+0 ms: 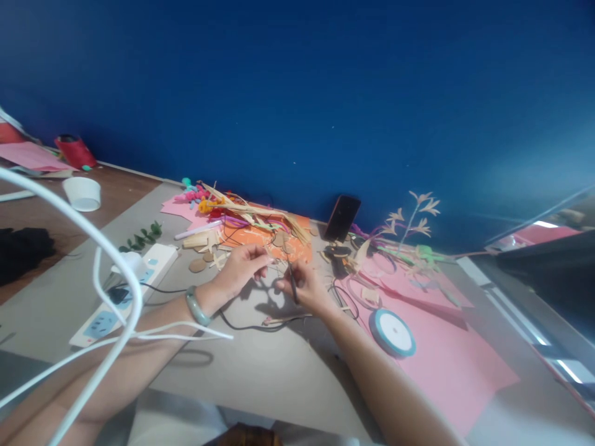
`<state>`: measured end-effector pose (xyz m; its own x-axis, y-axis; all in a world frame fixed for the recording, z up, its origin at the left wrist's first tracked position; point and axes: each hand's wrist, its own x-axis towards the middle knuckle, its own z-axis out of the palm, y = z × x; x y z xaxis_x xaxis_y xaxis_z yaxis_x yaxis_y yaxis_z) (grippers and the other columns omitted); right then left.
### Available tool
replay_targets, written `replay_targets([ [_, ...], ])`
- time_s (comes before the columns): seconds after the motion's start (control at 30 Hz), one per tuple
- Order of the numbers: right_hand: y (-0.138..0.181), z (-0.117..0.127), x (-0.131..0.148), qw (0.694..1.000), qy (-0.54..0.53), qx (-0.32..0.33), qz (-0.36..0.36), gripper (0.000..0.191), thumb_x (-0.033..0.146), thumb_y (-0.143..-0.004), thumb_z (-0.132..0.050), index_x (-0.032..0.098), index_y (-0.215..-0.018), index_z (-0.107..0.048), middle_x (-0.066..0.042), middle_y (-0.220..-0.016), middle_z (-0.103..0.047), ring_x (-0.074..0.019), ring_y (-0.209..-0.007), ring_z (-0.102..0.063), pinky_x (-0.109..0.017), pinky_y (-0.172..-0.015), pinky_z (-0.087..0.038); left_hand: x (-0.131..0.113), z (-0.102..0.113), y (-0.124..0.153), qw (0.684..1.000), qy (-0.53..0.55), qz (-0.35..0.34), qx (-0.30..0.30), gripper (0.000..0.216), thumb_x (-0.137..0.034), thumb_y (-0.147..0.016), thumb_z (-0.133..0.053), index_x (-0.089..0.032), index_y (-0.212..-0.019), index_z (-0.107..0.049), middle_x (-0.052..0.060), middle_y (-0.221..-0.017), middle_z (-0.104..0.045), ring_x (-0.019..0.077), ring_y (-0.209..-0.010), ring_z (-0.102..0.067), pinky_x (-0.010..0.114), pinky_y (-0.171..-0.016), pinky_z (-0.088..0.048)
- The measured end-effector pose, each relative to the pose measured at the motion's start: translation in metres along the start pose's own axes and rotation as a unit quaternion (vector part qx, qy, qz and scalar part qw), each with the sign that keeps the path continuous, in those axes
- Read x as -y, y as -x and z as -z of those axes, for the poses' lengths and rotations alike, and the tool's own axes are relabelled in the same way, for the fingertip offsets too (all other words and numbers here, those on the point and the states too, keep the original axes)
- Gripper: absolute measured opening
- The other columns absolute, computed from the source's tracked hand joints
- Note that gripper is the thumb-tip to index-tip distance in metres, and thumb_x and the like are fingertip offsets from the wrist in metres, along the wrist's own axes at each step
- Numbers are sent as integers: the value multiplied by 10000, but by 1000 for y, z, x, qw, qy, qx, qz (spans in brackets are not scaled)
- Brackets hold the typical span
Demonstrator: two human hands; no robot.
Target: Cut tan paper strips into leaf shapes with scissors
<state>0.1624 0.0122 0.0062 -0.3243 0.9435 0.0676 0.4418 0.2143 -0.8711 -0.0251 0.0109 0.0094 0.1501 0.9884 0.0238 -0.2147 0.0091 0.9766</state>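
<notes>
Above the middle of the grey table, my left hand [246, 266] has thumb and forefinger pinched together. A small pale piece seems to show at their tips, too fine to name. Close beside it on the right, my right hand [307, 288] is closed around a dark thin tool [292, 282], held nearly upright; its exact kind is not clear. The fingertips of both hands are a short gap apart. Behind them lie an orange sheet [251, 237], yellowish strips [260, 214] and small cut pieces. A thin black cord [260, 326] runs on the table below the hands.
A white power strip [160, 260] lies left, with a white cable [109, 248] looping in front. A phone [343, 218] leans on the blue wall. Right are pink sheets [446, 353], a ribbon spool [393, 332] and a pale flower stem [411, 220]. A white cup [82, 194] stands far left.
</notes>
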Motion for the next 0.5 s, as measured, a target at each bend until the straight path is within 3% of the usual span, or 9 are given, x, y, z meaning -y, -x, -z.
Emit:
replay_targets([
  [0.2, 1, -3, -13, 994, 104, 26, 31, 403, 429, -621, -750, 200, -675, -422, 67, -584, -412, -87, -540, -323, -215, -492, -279, 4, 2, -4, 999, 37, -9, -33, 135, -259, -710, -654, -133, -709, -603, -26, -530, -544, 69, -470, -497, 166, -431, -360],
  [0.5, 0, -5, -14, 996, 74, 41, -1, 464, 447, -592, -766, 209, -647, -372, 87, -548, -351, -77, -515, -269, -208, -456, -228, 2, 0, -3, 999, 32, 4, -42, 107, -226, -687, -650, -130, -702, -606, -30, -519, -554, 62, -452, -488, 174, -455, -382],
])
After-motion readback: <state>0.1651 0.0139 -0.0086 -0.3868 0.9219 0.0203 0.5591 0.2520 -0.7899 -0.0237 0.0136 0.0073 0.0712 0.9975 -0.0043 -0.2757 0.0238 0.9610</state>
